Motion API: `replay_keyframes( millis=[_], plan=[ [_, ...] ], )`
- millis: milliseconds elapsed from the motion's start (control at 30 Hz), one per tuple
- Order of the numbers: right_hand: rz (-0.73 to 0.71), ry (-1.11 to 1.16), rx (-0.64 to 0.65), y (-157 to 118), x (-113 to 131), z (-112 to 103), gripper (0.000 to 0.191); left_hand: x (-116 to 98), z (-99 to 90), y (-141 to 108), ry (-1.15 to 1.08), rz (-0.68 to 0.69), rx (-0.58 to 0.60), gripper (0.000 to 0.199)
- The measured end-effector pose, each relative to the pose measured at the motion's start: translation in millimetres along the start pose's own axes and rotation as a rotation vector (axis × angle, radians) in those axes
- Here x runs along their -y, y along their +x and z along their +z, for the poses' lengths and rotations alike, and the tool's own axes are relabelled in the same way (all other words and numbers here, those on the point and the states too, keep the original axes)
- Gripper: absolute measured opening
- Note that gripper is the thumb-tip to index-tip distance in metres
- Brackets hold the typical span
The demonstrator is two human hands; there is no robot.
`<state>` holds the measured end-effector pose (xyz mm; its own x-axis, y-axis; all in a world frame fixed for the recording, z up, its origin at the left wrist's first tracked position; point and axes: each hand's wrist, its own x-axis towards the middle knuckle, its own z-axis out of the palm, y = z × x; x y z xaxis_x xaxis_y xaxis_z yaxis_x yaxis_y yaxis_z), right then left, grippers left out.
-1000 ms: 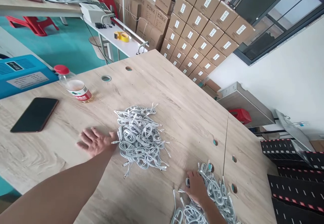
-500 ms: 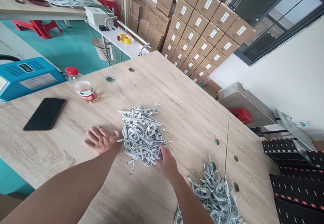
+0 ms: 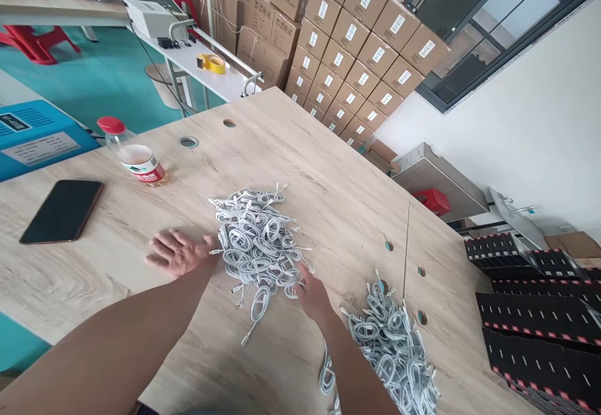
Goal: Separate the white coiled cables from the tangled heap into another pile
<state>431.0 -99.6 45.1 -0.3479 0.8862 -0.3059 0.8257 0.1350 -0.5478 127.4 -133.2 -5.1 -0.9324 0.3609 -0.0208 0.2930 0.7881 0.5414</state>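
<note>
A heap of coiled light-grey cables (image 3: 256,240) with white plugs lies on the wooden table. Beside its left edge, my left hand (image 3: 181,253) rests on the tabletop, fingers spread and thumb close to the cables; it holds nothing. At the heap's lower right edge is my right hand (image 3: 312,293), thumb and forefinger apart, touching or almost touching a cable loop (image 3: 291,290). Its other fingers are hidden. One coiled cable (image 3: 260,303) sticks out below the heap, its plug pointing down. A second heap of cables (image 3: 389,346) lies right of my right forearm, which partly covers it.
A black phone (image 3: 62,211) and a red-capped bottle (image 3: 138,158) stand left on the table (image 3: 319,171), near a blue machine (image 3: 44,136). Holes pierce the tabletop. Stacked cartons (image 3: 350,58) rise behind; black boxes (image 3: 539,321) stand right. Yellow tape dispenser (image 3: 211,63) on a side bench.
One coiled cable has slid out from the heap's lower edge. My right hand has shifted slightly right relative to the heap. My left hand stays flat; the whole view has swung a little right.
</note>
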Motion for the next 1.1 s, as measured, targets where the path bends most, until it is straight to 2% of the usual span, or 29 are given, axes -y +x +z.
replay_keyframes(
  millis=[67,133,233,367,467,533,600,700,800,867,933,1033,1100],
  plan=[
    [-0.007,-0.188,0.038,5.2,12.7,0.5,0.053,-1.8,-3.2,-0.7,-0.006,-0.002,0.006,0.085],
    [-0.016,-0.257,0.020,4.3,14.9,-3.7,0.040,-3.0,-5.4,-1.2,-0.014,-0.009,0.011,0.085],
    [-0.033,-0.216,0.006,-9.3,-0.7,-16.8,0.023,-3.1,-5.8,-1.5,-0.024,-0.012,0.012,0.085],
    [0.012,-0.157,0.165,-28.7,-24.3,-26.6,0.015,-0.8,-3.0,-1.4,-0.025,-0.011,0.014,0.085],
    [0.026,-0.137,0.113,-30.5,-25.7,-15.8,0.017,0.5,-0.9,-0.9,-0.017,-0.003,0.008,0.085],
    [0.080,-0.130,0.045,-28.6,-21.5,-3.6,0.031,0.9,-0.2,-0.1,-0.014,0.002,0.005,0.085],
    [0.157,-0.141,0.036,-28.7,-17.5,8.6,0.038,1.4,-0.3,0.5,-0.017,0.006,0.008,0.085],
    [0.198,-0.178,0.039,-36.5,-15.8,22.1,0.023,2.8,-1.5,0.5,-0.035,0.011,0.015,0.085],
    [0.167,-0.216,0.106,-54.5,-21.6,22.8,0.014,3.8,-4.2,0.3,-0.061,0.023,0.034,0.085],
    [0.160,-0.238,0.167,-74.4,-33.6,9.3,0.012,3.8,-7.9,1.7,-0.079,0.023,0.055,0.086],
    [0.183,-0.287,0.172,-101.1,-54.4,-17.6,0.014,4.6,-14.8,4.4,-0.095,0.023,0.080,0.085],
    [0.279,-0.463,0.072,-140.5,-89.6,-68.9,0.022,14.3,-32.5,4.1,-0.121,0.062,0.131,0.079],
    [0.325,-0.591,-0.029,-150.8,-98.5,-91.5,0.028,30.0,-47.9,-6.7,-0.134,0.101,0.162,0.075]
  ],
)
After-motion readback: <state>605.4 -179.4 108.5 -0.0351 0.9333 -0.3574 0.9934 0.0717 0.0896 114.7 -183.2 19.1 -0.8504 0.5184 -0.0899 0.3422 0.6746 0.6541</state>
